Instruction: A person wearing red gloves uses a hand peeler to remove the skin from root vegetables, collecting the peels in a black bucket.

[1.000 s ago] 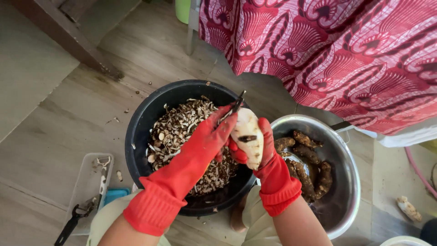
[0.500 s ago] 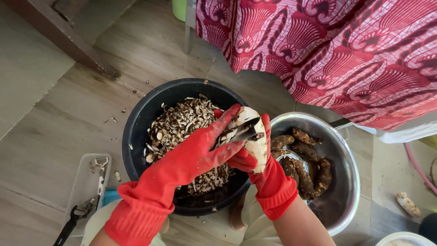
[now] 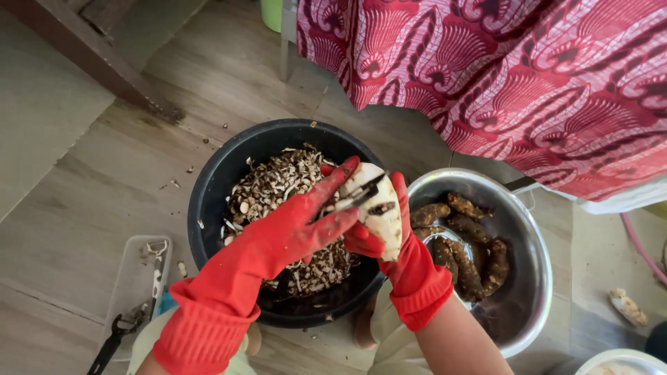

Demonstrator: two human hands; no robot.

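Both my hands wear red rubber gloves. My right hand [image 3: 411, 258] grips a mostly peeled pale root [image 3: 384, 212] over the edge of a black bucket [image 3: 208, 208]. My left hand [image 3: 295, 228] holds a small dark-bladed knife [image 3: 361, 196], its blade laid across the root's upper face, with my thumb stretched up beside the root. The bucket is filled with brown and white peelings [image 3: 278, 187]. Just to the right, a steel bowl [image 3: 538, 243] holds several unpeeled brown roots [image 3: 472, 243].
A clear plastic tray [image 3: 135, 278] with a peeler and a black tool lies on the wooden floor at lower left. A red patterned cloth [image 3: 521, 76] hangs at upper right. A root piece [image 3: 629, 305] and a white bowl rim [image 3: 622, 361] are at far right.
The knife has come down from the root's top end to lie across its face. My left hand has slid down and left with it; the root has tilted slightly.
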